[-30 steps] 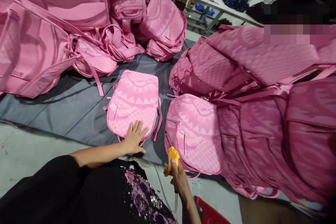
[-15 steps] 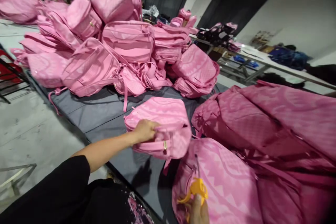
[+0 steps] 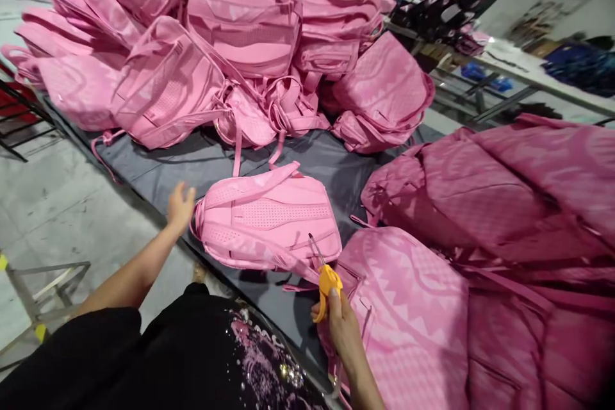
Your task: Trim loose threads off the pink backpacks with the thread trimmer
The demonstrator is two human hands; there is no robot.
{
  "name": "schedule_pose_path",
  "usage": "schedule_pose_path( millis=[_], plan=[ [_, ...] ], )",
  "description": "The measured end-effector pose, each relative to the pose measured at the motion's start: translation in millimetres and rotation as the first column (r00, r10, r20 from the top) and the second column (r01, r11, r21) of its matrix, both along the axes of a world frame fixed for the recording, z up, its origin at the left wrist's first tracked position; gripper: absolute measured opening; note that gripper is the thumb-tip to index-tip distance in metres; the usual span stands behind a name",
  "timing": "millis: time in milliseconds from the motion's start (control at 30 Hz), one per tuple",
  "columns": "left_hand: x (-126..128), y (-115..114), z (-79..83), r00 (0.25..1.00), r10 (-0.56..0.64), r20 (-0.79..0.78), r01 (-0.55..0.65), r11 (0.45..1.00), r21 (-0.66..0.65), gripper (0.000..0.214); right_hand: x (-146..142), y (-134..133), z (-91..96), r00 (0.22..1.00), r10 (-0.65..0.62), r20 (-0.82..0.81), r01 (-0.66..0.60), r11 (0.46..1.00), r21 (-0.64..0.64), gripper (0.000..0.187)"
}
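Note:
A small pink backpack (image 3: 283,214) lies on the grey cloth in front of me, its straps and dotted back panel facing up. My left hand (image 3: 181,208) is just off its left end, fingers apart and holding nothing. My right hand (image 3: 342,320) grips yellow-handled scissors (image 3: 330,282), whose thin dark blades point up and left over the backpack's lower right corner. Beside that hand, a larger patterned pink backpack (image 3: 408,307) lies at the right.
Many pink backpacks (image 3: 245,25) are heaped along the far side of the grey cloth-covered table (image 3: 148,166). More pink bags (image 3: 504,192) fill the right side. A metal frame (image 3: 48,295) stands on the floor at left; another table (image 3: 542,80) with dark goods is at back right.
The small backpack has been turned over from its patterned front to its strap side. My left hand has let go of it and moved left. The scissors have moved left, over the backpack.

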State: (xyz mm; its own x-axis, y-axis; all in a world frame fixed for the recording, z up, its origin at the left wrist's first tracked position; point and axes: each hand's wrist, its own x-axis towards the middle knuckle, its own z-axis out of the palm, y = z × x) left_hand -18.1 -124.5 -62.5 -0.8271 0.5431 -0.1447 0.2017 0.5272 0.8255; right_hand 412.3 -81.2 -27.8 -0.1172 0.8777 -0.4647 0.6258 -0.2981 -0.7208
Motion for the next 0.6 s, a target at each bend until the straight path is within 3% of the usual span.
schedule_pose_path(
  millis=[33,100,167,233,333,400,467,500,533,600],
  plan=[
    [3.4,7.3,-0.7,0.974,-0.151,-0.166,0.147,0.988,-0.037,0.064,-6.8,0.9,4.2,1.0,0.005,0.027,-0.006,1.0,0.016,0.061],
    [11.2,30.0,-2.4,0.781,-0.469,-0.412,0.426,0.883,-0.196,0.077,-22.8,10.7,16.8,0.996,0.053,0.073,-0.059,0.995,0.078,0.06],
    [14.6,55.2,-5.8,0.61,-0.654,-0.448,0.562,0.755,-0.337,0.079,-39.3,30.8,32.0,0.985,0.125,0.12,-0.14,0.983,0.12,0.061],
    [10.7,72.9,-11.0,0.568,-0.726,-0.388,0.631,0.686,-0.362,0.064,-55.2,55.1,45.5,0.969,0.118,0.218,-0.15,0.979,0.136,0.061],
    [-3.4,76.8,-20.4,0.686,-0.703,-0.186,0.69,0.71,-0.137,0.037,-85.2,78.5,55.5,0.869,-0.008,0.494,-0.076,0.986,0.149,0.059],
    [-12.6,69.4,-26.0,0.713,-0.683,0.158,0.676,0.729,0.105,0.041,-112.3,78.1,55.0,0.826,0.085,0.558,-0.141,0.988,0.058,0.055],
    [-19.3,62.7,-30.4,0.571,-0.615,0.544,0.578,0.772,0.266,0.056,-138.6,70.5,52.8,0.828,0.311,0.466,-0.318,0.946,-0.066,0.05],
    [-21.8,61.4,-32.3,0.48,-0.55,0.683,0.522,0.805,0.281,0.06,-148.6,66.9,52.6,0.819,0.374,0.435,-0.373,0.923,-0.091,0.049],
    [-23.9,61.8,-34.0,0.411,-0.475,0.778,0.478,0.839,0.26,0.06,-155.5,64.5,53.2,0.807,0.371,0.458,-0.372,0.924,-0.094,0.05],
    [-27.8,67.4,-37.2,0.337,-0.355,0.872,0.456,0.872,0.179,0.056,-161.1,62.7,57.6,0.783,0.248,0.571,-0.257,0.964,-0.068,0.054]
  ],
)
